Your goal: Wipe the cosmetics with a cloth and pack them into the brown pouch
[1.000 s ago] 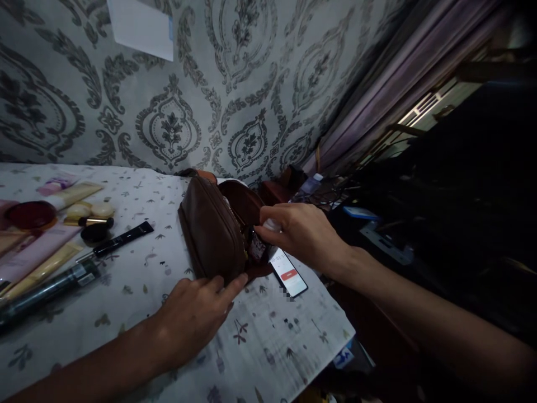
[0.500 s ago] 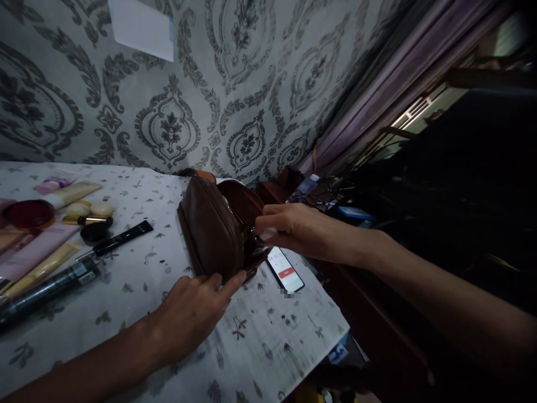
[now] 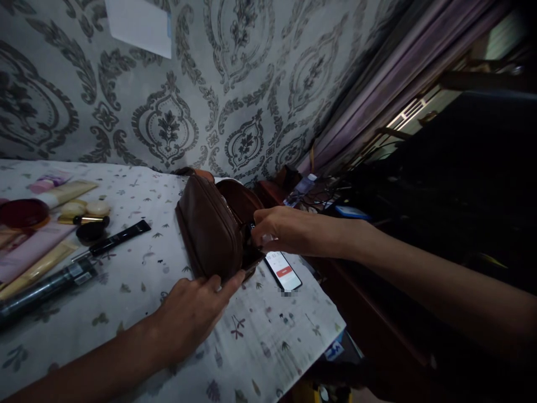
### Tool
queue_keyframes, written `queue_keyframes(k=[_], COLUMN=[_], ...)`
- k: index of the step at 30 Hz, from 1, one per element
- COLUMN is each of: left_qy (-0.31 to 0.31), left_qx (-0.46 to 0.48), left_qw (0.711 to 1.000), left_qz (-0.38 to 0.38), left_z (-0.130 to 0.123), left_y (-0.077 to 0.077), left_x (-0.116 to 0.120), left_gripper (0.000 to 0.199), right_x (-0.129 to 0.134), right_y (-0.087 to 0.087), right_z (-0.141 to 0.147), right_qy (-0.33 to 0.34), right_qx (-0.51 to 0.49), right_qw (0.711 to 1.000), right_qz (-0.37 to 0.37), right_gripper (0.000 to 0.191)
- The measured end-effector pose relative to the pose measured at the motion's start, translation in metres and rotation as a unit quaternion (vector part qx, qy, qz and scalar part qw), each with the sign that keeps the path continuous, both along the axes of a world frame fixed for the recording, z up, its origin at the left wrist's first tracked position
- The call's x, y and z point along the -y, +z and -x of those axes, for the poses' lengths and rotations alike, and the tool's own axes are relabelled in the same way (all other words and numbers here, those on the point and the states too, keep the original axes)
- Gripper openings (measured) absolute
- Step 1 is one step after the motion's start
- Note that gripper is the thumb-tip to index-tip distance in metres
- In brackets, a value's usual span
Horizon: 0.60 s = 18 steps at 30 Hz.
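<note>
A brown leather-look zip bag [image 3: 210, 226] lies on the cloth-covered table with its zipped mouth open toward the right. My left hand [image 3: 197, 310] holds the bag's lower front edge, its index finger stretched along the rim and the other fingers curled. At the open mouth is my right hand [image 3: 279, 229], its fingers bent and pressed together, with the fingertips partly inside the bag. Whatever they pinch is too dark to make out. Just below that hand a phone [image 3: 283, 271] with a lit screen lies on the tablecloth.
Cosmetics lie on the left: a black tube [image 3: 120, 237], a dark cylindrical container [image 3: 46, 291], a pink tube [image 3: 36, 252] and a red round case [image 3: 24, 214]. Patterned wallpaper [image 3: 168, 129] rises behind. A clear bottle [image 3: 300, 189] and cables sit beyond the table's right edge.
My right hand has moved slightly left and deeper into the bag's mouth; the pale item seen at its fingertips is hidden now. The left hand keeps its hold.
</note>
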State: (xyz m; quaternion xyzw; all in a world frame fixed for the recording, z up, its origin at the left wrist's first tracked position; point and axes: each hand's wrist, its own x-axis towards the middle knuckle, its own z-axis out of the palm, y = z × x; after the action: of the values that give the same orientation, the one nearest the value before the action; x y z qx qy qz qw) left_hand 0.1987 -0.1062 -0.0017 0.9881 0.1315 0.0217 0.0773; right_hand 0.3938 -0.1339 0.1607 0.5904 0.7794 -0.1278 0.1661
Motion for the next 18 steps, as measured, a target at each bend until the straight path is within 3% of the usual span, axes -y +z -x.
queue_keyframes(k=[8,14,18], left_qy=[-0.003,-0.003,0.000], left_qx=[0.009,0.019,0.019], left_qw=[1.000,1.000,1.000], left_qz=[-0.008,-0.015,-0.010], left_z=[0.001,0.000,0.000], left_y=[-0.002,-0.006,-0.007], left_x=[0.001,-0.001,-0.002], left_gripper=[0.070,0.070,0.069], right_x=[0.001,-0.002,-0.007], right_y=[-0.001,-0.005,-0.008], right_z=[0.005,0.018,0.033], right_qy=[0.012,0.118,0.147], right_qx=[0.076,0.151,0.195], right_qw=[0.997,0.981,0.970], right_qz=[-0.029,-0.035,-0.001], right_gripper=[0.015,0.022,0.020])
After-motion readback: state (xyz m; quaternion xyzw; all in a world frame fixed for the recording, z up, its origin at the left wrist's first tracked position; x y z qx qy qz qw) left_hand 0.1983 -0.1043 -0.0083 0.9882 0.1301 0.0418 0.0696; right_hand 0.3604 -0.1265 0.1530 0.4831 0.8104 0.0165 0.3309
